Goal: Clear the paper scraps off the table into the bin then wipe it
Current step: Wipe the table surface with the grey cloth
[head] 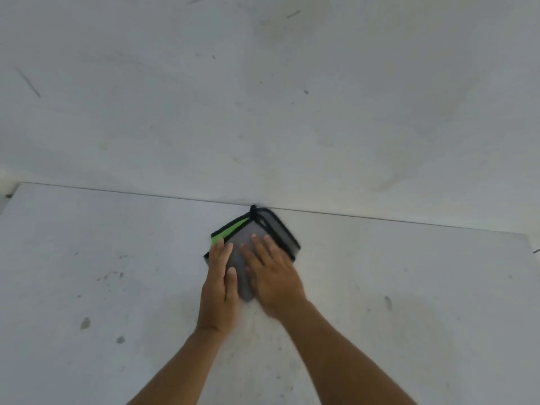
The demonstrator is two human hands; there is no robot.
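Both hands lie flat on a folded microfiber cloth [252, 244] at the far edge of the white table [87, 258], just in front of the wall [263, 83]. The left hand [219, 283] rests on the left part of the cloth with the fingers close together, and the right hand [270, 273] presses beside it with the fingers a little spread; neither hand pinches anything. The step in hand seems to be the wiping — no paper scraps and no bin are visible in this view, so I judge that the clearing part is probably finished. To do the wiping well, the palms should keep even pressure so the whole folded pad touches the surface, and the strokes should overlap, going from the wall edge back toward the body. The small dark spots [111, 276] to the left of the left hand and the grey smudge [388, 302] to the right of the right hand will need a firmer pass. The cloth is grey and looks soft, with a black stitched border and a bright green stripe [230, 229] beyond the left fingertips — its far corner touches the line where table and wall meet. The table looks smooth, hard and matt; the wall is scuffed, with thin scratches.
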